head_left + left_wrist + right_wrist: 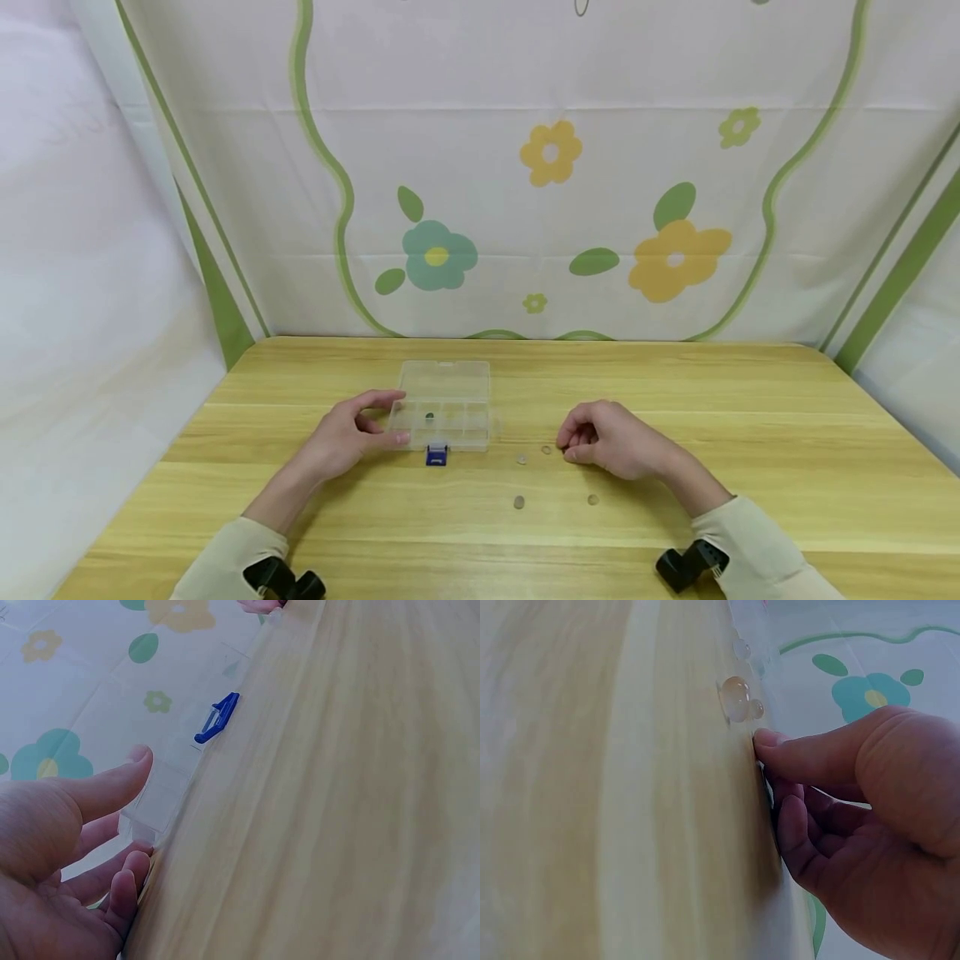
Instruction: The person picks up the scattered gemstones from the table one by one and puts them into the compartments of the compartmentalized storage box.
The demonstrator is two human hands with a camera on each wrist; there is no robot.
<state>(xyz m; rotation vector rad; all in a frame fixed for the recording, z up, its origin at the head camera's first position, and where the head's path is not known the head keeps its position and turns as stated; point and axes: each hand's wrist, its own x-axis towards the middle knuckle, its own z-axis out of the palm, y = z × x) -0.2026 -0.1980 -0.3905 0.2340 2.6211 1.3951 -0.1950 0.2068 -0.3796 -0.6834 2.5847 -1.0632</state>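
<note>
A clear plastic compartment box [476, 423] lies with its lid [444, 381] raised at the back and a blue latch [437, 456] hanging in front. One small dark green bead [430, 416] sits in a compartment. My left hand [347, 435] holds the box's left end, thumb at the front corner, fingers at the side. To the right, my right hand [618, 440] is down at the tabletop; thumb and fingertips pinch a small dark bead, mostly hidden. Nearby lie small translucent rounded beads: a beige one [736, 699], a pale one [521, 459] and a greyish one [519, 502].
Another small bead [593, 500] lies in front of the right hand, and one [546, 449] is just left of its fingertips. Behind the wooden table [712, 375] hangs a white flowered cloth [480, 167]. Cameras sit on both wrists.
</note>
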